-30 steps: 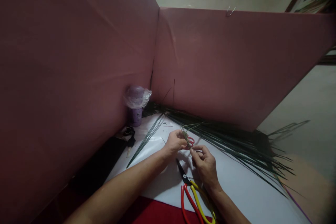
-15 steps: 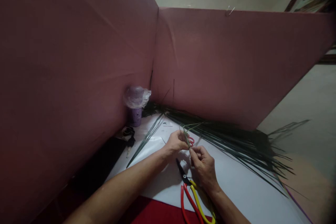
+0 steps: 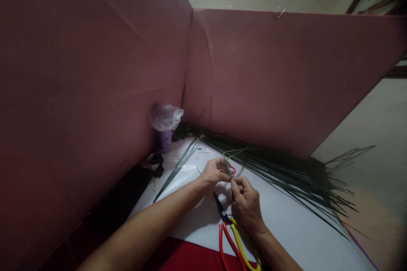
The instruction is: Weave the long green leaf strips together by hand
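Between my two hands are thin green leaf strips [image 3: 226, 163], looped and bent at the top. My left hand [image 3: 215, 171] pinches them from the left, fingers curled round the strips. Just below and to the right, my right hand [image 3: 246, 198] grips their lower end between thumb and forefinger. Behind the fingers lies a small pink ring-shaped thing [image 3: 233, 171], partly hidden. Scissors [image 3: 224, 213] with black blades and red and yellow handles lie on the white surface [image 3: 187, 218] beneath my hands, handles apart.
A large pile of long green leaves [image 3: 280, 169] stretches along the back right. A few loose leaves [image 3: 178, 168] lie left of my hands. A purple cup [image 3: 164, 140] with plastic wrap stands in the corner, keys [image 3: 158, 171] before it. Pink panels [image 3: 248, 76] rise behind.
The leaf strips and my fingertips have shifted very slightly to the right. Both hands keep their grip, and everything else stays in place.
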`<move>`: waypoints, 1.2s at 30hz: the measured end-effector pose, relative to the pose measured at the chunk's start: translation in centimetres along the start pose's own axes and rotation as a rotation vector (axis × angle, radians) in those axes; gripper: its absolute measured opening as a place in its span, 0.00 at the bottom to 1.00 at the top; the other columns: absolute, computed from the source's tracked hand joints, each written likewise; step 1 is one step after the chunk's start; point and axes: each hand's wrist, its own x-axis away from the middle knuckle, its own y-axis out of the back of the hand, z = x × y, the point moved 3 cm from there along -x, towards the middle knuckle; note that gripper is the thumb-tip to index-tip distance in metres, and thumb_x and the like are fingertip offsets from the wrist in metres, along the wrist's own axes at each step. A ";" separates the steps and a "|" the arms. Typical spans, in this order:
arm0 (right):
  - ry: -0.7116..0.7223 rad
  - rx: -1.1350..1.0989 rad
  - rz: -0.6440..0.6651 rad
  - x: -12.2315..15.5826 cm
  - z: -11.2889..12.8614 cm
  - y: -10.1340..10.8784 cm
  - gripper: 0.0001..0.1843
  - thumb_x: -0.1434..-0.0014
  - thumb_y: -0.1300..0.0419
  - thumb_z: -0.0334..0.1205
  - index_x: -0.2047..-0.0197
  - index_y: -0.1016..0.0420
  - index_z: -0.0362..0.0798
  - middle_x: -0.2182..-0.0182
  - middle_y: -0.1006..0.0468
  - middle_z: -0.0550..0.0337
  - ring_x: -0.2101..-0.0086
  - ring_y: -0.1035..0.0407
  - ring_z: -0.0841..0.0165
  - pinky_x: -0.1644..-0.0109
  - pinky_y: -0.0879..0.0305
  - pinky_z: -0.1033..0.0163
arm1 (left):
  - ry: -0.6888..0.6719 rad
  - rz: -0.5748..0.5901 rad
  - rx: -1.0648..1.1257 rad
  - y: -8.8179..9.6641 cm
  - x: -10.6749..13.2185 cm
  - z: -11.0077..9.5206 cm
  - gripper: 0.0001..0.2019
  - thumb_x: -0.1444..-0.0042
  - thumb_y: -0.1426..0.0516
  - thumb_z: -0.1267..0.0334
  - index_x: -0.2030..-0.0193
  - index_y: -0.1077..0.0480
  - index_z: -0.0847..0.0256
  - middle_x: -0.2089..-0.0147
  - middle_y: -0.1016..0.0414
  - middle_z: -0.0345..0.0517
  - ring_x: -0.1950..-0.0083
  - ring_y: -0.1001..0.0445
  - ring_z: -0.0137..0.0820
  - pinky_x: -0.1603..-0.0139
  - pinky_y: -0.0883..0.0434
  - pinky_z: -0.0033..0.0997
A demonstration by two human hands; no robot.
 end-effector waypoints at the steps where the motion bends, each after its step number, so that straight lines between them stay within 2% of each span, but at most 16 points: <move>1: -0.004 -0.003 0.003 0.0 0.0 0.0 0.14 0.42 0.47 0.49 0.71 0.36 0.47 0.85 0.35 0.67 0.84 0.40 0.73 0.80 0.45 0.69 | -0.002 -0.001 0.002 0.0 0.0 0.1 0.17 0.71 0.39 0.77 0.69 0.33 0.67 0.71 0.29 0.43 0.70 0.31 0.27 0.69 0.35 0.26; 20: -0.067 -0.046 0.009 -0.1 -0.2 0.0 0.15 0.44 0.45 0.50 0.72 0.35 0.47 0.85 0.36 0.67 0.83 0.42 0.73 0.80 0.47 0.69 | 0.087 -0.029 0.043 -0.3 0.4 -0.2 0.15 0.73 0.42 0.77 0.71 0.32 0.67 0.76 0.30 0.40 0.75 0.33 0.25 0.73 0.36 0.25; 25: -0.076 -0.066 0.014 -0.1 0.0 0.0 0.16 0.45 0.44 0.52 0.70 0.35 0.46 0.85 0.34 0.66 0.84 0.43 0.73 0.81 0.47 0.69 | 0.111 -0.068 0.068 -0.5 0.7 -0.6 0.15 0.73 0.44 0.78 0.72 0.34 0.66 0.76 0.31 0.40 0.76 0.33 0.26 0.73 0.36 0.26; 30: -0.112 -0.123 0.037 0.0 -0.3 -0.2 0.17 0.46 0.44 0.54 0.68 0.35 0.47 0.87 0.37 0.68 0.84 0.44 0.73 0.82 0.50 0.69 | 0.121 -0.088 0.073 -0.4 0.6 -0.7 0.16 0.73 0.45 0.78 0.72 0.34 0.66 0.76 0.31 0.39 0.75 0.32 0.27 0.72 0.36 0.27; 36: -0.130 -0.151 0.020 -0.1 -0.6 -0.2 0.18 0.48 0.42 0.55 0.70 0.35 0.47 0.87 0.37 0.69 0.85 0.44 0.74 0.82 0.49 0.69 | 0.103 -0.080 0.063 -0.4 0.6 -0.5 0.15 0.73 0.43 0.77 0.73 0.34 0.66 0.76 0.31 0.40 0.76 0.33 0.26 0.73 0.37 0.26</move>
